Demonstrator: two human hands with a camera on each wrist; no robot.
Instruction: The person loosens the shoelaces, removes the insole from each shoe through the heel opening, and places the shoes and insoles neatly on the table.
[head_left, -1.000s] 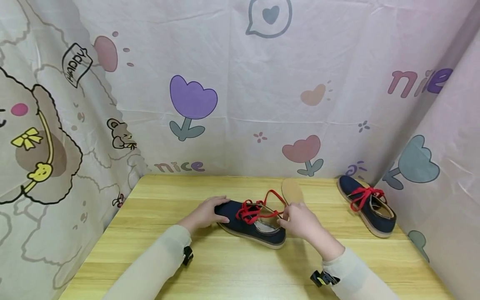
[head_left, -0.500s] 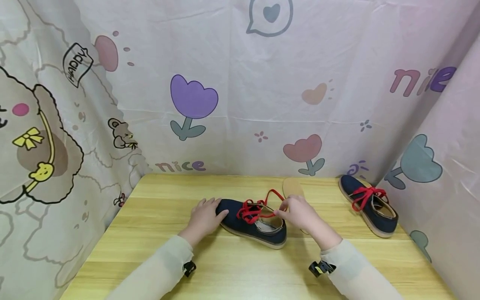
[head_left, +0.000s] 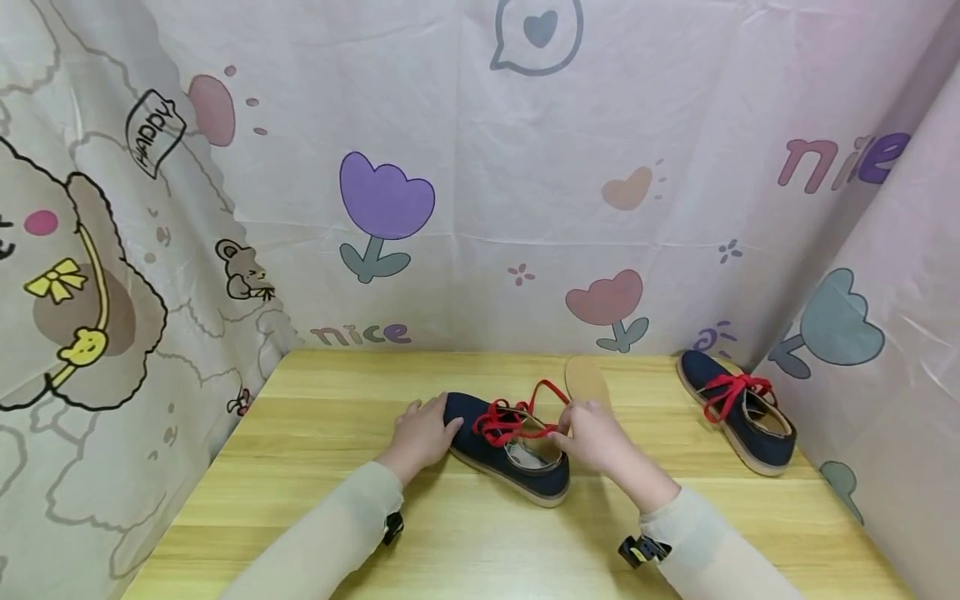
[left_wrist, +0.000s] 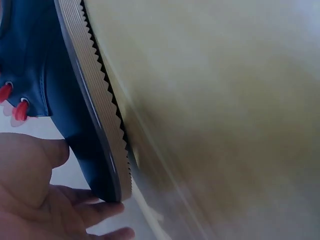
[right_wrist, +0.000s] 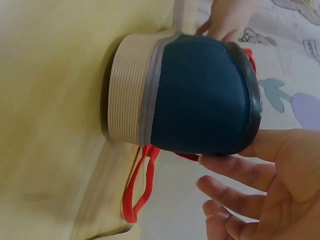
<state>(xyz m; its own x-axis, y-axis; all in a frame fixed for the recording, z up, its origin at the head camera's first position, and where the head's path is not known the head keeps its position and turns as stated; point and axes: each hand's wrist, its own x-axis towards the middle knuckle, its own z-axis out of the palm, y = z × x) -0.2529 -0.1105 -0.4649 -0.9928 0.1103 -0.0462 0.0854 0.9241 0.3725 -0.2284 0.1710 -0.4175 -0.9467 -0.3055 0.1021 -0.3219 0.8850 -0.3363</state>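
Shoe (head_left: 495,460) has turned slightly since the earlier frames — toe shifted right, left hand (head_left: 422,433) with it. Long axis runs diagonally across the table (head_left: 480,558): toe to the left and away, heel to the right and nearer. Shoe sits sole down between both hands — left grasping the toe, right hand (head_left: 596,435) pinching the collar near the heel.

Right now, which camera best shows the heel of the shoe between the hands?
The right wrist view: it shows the navy lace-up shoe's heel large and almost straight on, with its ridged sole edge clear. The head view shows the heel only small, from above; the left wrist view shows the toe end, not the heel.
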